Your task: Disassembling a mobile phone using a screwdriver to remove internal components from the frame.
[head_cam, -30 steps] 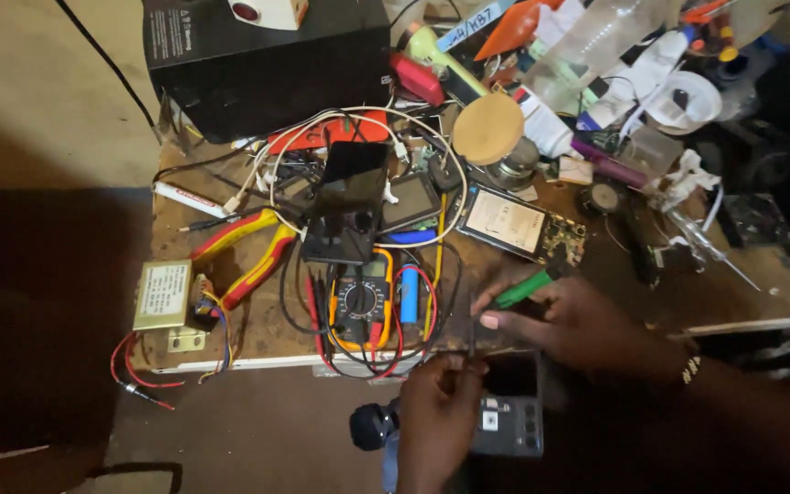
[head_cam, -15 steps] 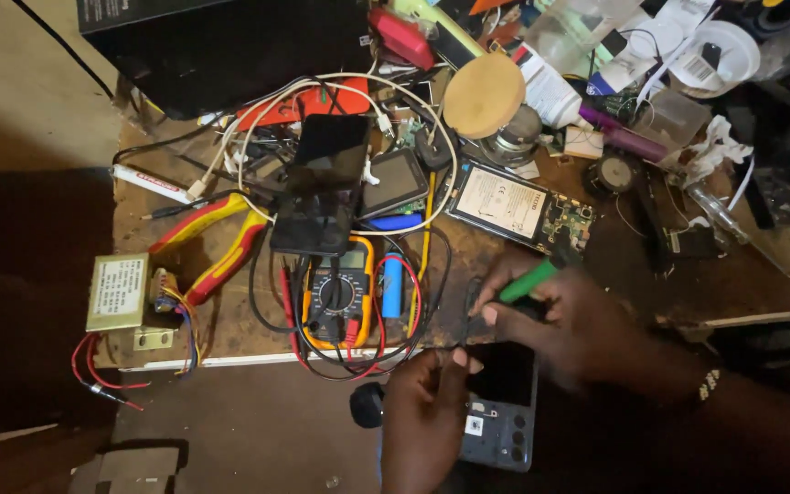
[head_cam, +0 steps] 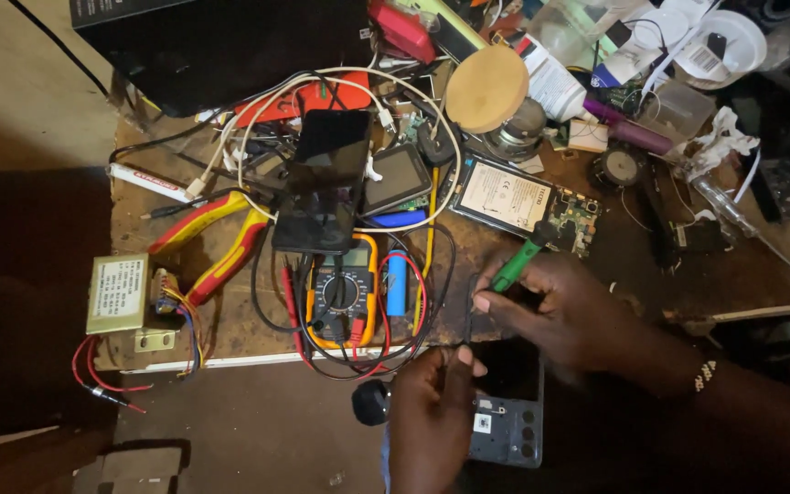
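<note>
The right hand (head_cam: 564,306) grips a thin screwdriver (head_cam: 516,268) with a green handle. The fingers are curled tight around the handle, and the thin metal tip points down at an open phone (head_cam: 507,413). The phone lies face down at the near edge of the wooden table (head_cam: 742,274), just under both hands. Its grey inside shows, with small round holes near 1 corner.

The left hand (head_cam: 433,412) rests on the left side of the phone. Its fingers are bent and press on the phone to hold it, with the thumb close to the screwdriver tip. A small black round knob (head_cam: 370,402) sits just beside this hand.

Farther back on the table is a yellow meter (head_cam: 345,291) with a round dial, tangled in red and black wires. A blue battery (head_cam: 397,283) lies just beside it. A dark phone (head_cam: 326,178) leans on top of the meter. To the left are pliers (head_cam: 212,245) with red and yellow handles, and a boxy metal transformer (head_cam: 121,295) with coloured wires. A round wooden lid (head_cam: 488,89) sits near the back, among bottles and tubs. A big black box (head_cam: 230,46) stands at the back left.
</note>
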